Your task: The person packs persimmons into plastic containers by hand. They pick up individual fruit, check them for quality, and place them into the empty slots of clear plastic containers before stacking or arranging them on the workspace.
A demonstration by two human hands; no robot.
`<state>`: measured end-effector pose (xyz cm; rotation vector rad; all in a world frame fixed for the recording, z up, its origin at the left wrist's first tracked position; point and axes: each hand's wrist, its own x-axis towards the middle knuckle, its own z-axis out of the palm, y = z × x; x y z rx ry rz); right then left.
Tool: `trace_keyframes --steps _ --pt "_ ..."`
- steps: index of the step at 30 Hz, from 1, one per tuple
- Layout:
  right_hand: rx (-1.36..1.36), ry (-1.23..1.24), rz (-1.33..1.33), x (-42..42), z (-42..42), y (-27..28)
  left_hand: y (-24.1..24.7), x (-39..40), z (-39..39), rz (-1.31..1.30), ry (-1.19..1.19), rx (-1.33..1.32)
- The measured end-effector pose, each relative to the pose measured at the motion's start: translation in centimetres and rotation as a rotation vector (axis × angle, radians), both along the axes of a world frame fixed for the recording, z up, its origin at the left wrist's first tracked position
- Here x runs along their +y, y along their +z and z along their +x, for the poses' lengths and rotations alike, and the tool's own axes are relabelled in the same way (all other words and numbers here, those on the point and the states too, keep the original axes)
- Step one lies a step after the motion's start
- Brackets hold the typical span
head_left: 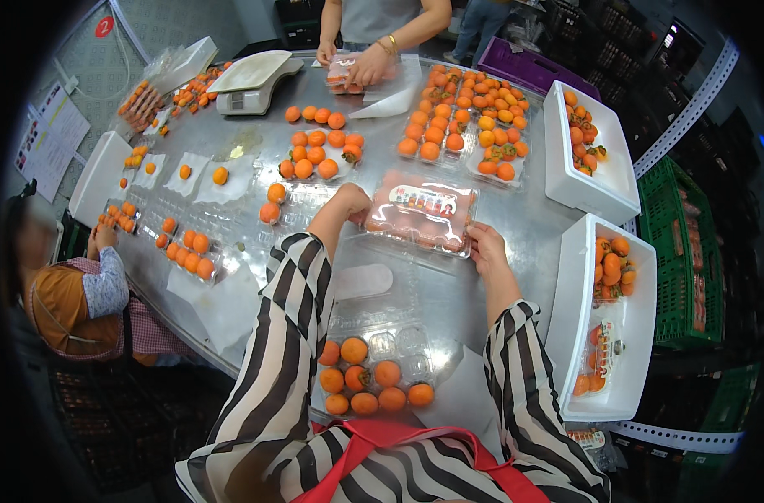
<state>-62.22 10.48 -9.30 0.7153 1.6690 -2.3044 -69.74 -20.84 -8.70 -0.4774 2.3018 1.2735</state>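
A lidded clear plastic clamshell pack (pixel 397 223) of persimmons lies before me, with a printed label on its lid. My left hand (pixel 355 202) grips its left edge, and my right hand (pixel 486 246) holds the lower right corner. The fruit inside looks pale pink through the lid. Closer to my body sits an unlidded clear tray (pixel 413 336) with several orange persimmons (pixel 388 373) and some bare hollows. Left of the pack, another open tray (pixel 297 210) carries persimmons in its left end.
Filled trays (pixel 433 134) stand at the back right. White foam boxes (pixel 592 188) with persimmons line the right edge. A scale (pixel 256 82) stands at the back left. Across the table (pixel 514 207), a person's hands (pixel 372 66) touch a pack; another person (pixel 80 295) works at left.
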Motion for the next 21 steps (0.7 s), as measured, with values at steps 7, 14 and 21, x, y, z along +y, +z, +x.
trace_keyframes --steps 7,14,21 --pt "0.003 -0.019 0.121 -0.6 -1.0 -0.1 0.0 0.1 -0.2 -0.132 0.030 0.151" --pt "0.011 0.109 0.210 -0.5 -1.2 -0.9 -1.0 -1.1 -0.2 0.082 0.102 0.082" --pt "-0.033 0.082 0.158 0.5 -0.8 0.2 1.5 2.2 1.6 0.640 0.336 0.072"
